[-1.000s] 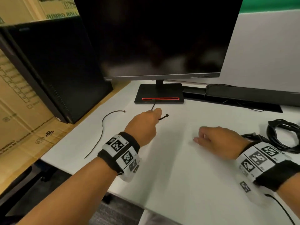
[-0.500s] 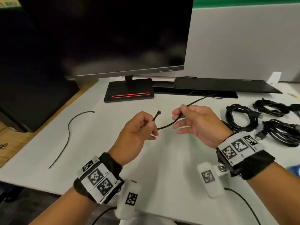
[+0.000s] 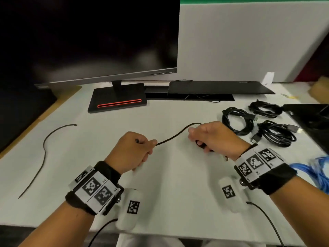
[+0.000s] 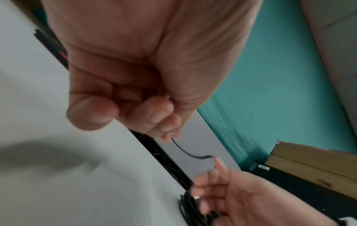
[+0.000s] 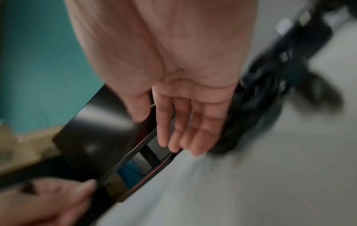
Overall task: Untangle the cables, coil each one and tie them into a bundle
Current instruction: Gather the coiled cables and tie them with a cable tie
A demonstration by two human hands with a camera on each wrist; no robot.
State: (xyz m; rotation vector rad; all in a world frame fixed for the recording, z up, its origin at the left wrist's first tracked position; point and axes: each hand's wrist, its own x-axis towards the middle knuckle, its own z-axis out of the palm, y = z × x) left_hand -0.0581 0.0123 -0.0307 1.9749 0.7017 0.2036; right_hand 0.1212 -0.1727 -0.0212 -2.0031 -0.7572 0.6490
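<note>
My left hand (image 3: pixel 142 147) grips the head end of a thin black zip tie (image 3: pixel 174 136) in its curled fingers, above the middle of the white table (image 3: pixel 178 184). The zip tie (image 4: pixel 185 151) arcs right to my right hand (image 3: pixel 208 136), and its tail lies against the index fingertip. The right wrist view shows the right hand (image 5: pixel 179 122) with fingers nearly straight. Three coiled black cables (image 3: pixel 238 120) (image 3: pixel 265 109) (image 3: pixel 276 134) lie just right of that hand. A blue cable (image 3: pixel 318 170) sits at the right edge.
A second black zip tie (image 3: pixel 44 150) lies loose on the table's left side. At the back stand a monitor (image 3: pixel 89 38) on its base (image 3: pixel 117 102) and a flat black bar (image 3: pixel 219 87). A dark flat object (image 3: pixel 311 118) is at far right.
My left hand lifted the zip tie off the table and brought it toward me. The right hand rose, pinched the tail, then loosened its fingers. My view swung right.
</note>
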